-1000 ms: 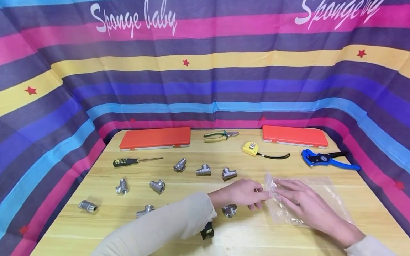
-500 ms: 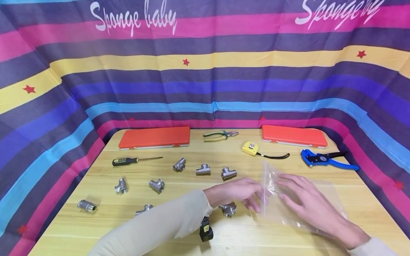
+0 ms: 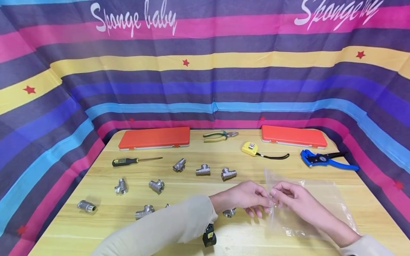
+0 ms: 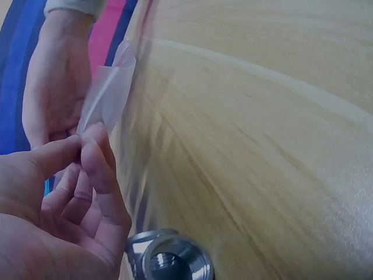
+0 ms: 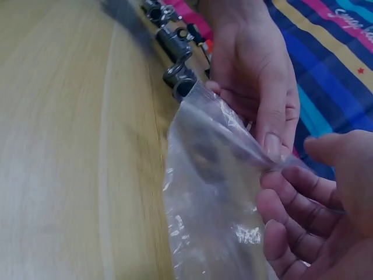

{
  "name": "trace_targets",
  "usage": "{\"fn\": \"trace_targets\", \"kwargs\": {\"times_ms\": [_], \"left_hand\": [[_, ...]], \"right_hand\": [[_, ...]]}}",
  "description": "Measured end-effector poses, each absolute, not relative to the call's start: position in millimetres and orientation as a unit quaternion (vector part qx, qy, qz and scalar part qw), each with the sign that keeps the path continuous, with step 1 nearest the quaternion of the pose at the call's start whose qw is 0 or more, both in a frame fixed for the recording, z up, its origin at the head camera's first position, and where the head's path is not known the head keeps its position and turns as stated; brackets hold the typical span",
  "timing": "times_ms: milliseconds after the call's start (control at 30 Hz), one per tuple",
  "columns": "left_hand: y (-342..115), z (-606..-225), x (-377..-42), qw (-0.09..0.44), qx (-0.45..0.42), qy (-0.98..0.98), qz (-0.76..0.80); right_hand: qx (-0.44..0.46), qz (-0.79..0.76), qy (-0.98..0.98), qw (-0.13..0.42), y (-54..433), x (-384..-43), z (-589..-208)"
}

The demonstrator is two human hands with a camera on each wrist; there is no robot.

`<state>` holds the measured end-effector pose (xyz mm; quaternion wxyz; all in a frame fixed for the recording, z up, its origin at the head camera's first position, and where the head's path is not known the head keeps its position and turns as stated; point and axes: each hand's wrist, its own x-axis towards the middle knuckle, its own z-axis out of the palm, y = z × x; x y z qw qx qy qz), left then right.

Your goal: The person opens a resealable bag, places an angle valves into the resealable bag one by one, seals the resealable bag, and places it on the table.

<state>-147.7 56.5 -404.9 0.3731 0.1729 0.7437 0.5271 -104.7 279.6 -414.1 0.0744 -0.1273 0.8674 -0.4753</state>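
Clear plastic bag [image 3: 328, 197] lying on the wooden table [image 3: 64, 231], its left edge raised between two hands. Left hand [image 3: 245, 195]: just outside the left edge of the bag, thumb and forefinger meeting in a pinch on the film (clearest in the left wrist view), the remaining fingers loosely bent, with nothing seen in them. Right hand [image 3: 298, 201]: over the bag, fingers curled at the same edge with the film held in them; whether the thumb also presses cannot be told, since in the right wrist view it seems to stand slightly off the forefinger. Key relation: the gripped edge runs near to far, across the line between the hands, while the body of the bag stretches to the right beneath the right hand and wrist. Its long axis appears to run left to right, though the wrist hides part of the outline. Both hands touch the edge, but the right is nearer to the bag's body. One metal pipe fitting [image 4: 169, 256] sits left of the bag, near the left hand; other fittings [image 3: 157, 186] lie scattered farther left. Beyond the bag: a blue hand tool [image 3: 317, 159] and, leftward, a yellow tape measure [image 3: 250, 148]
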Motion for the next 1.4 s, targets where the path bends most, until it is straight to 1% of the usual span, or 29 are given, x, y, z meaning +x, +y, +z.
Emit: {"fn": "trace_targets", "kwargs": {"times_ms": [100,300,533,667,1000,1067,1167,1300,1400], "left_hand": [[59,-404,-145,0.363,0.174,0.754,0.520],[61,-405,-145,0.349,0.174,0.772,0.503],[65,-408,-146,0.356,0.172,0.771,0.499],[68,-407,-145,0.352,0.171,0.780,0.489],[71,-406,-147,0.337,0.211,0.789,0.468],[69,-406,-147,0.337,0.211,0.787,0.471],[66,-407,-147,0.339,0.189,0.789,0.476],[62,-407,-147,0.335,0.153,0.795,0.483],[61,-407,-149,0.324,0.151,0.796,0.488]], "right_hand": [[-0.125,-0.506,0.846,0.114,281,-109,-419],[-0.147,-0.542,0.812,0.159,290,-114,-429],[-0.179,-0.558,0.791,0.176,300,-115,-436],[-0.182,-0.558,0.788,0.187,302,-113,-438],[-0.210,-0.579,0.757,0.219,307,-110,-436],[-0.218,-0.578,0.757,0.215,310,-111,-435],[-0.220,-0.573,0.765,0.196,316,-112,-435],[-0.200,-0.548,0.797,0.154,324,-111,-433],[-0.189,-0.516,0.827,0.118,321,-109,-430]]}}
